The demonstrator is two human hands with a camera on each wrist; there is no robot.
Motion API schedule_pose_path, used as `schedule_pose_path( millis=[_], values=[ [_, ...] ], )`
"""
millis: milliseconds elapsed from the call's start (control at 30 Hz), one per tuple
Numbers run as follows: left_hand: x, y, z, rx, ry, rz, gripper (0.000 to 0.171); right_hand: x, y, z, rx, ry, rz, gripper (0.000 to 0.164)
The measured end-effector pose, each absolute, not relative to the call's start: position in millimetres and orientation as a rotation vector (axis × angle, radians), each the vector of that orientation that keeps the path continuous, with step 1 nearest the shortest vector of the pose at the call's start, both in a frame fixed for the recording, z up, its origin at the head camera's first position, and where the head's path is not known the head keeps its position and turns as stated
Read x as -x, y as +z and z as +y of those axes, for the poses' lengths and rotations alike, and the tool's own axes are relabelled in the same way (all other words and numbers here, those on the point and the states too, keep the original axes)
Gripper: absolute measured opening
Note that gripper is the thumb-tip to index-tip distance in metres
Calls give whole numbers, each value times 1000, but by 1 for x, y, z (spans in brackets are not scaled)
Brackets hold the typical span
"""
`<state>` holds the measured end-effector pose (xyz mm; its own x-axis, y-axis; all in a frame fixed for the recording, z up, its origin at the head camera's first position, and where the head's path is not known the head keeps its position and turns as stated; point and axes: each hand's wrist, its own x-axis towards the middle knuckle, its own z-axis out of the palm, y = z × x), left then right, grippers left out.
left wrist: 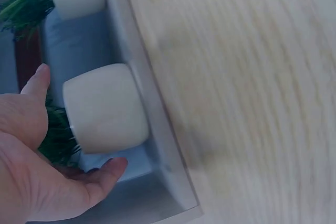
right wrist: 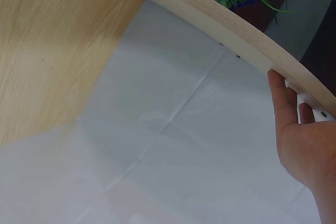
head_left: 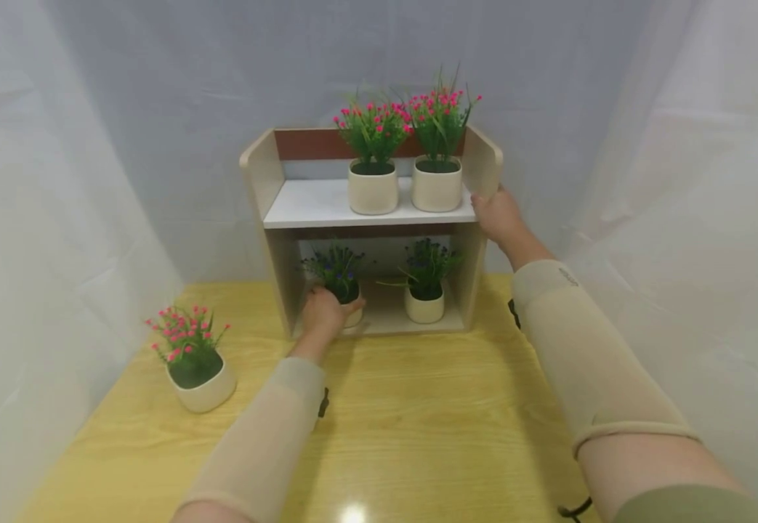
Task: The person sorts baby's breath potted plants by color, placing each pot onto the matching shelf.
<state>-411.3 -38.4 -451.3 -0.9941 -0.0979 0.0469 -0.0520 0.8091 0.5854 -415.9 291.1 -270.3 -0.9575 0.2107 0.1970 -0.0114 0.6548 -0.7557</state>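
A two-tier desktop shelf (head_left: 365,330) stands on the table. On its lower tier, my left hand (head_left: 325,314) is at the left pot of purple flowers (head_left: 355,318). The left wrist view shows the thumb (left wrist: 39,81) spread apart from the white pot (left wrist: 107,109), fingers just beside its other side. My right hand (head_left: 499,216) holds the shelf's right side panel (head_left: 485,163), thumb at the inner front edge. In the right wrist view, nearly straight fingers (right wrist: 281,98) lie against the panel's outer face. A second purple-flowered pot (head_left: 425,306) stands at the lower right.
Two pots of pink flowers, a left one (head_left: 373,190) and a right one (head_left: 437,187), stand on the upper tier. Another pink-flowered pot (head_left: 205,388) sits on the wooden table (head_left: 418,421) at the left. Pale sheeting (head_left: 182,87) hangs behind and at both sides.
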Motion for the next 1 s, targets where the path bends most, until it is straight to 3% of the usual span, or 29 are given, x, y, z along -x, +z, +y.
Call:
schedule_pose_path(
  millis=[333,667,1000],
  values=[
    [391,-431,-57,14,-816,-2851,120,416,-270,289,128,1193,-2592,62],
    [361,-405,-80,114,-745,-2766,61,415,-271,289,143,1219,-2608,64],
    [329,-370,-106,113,-732,-2680,60,415,-271,291,123,1179,-2617,64]
  ],
)
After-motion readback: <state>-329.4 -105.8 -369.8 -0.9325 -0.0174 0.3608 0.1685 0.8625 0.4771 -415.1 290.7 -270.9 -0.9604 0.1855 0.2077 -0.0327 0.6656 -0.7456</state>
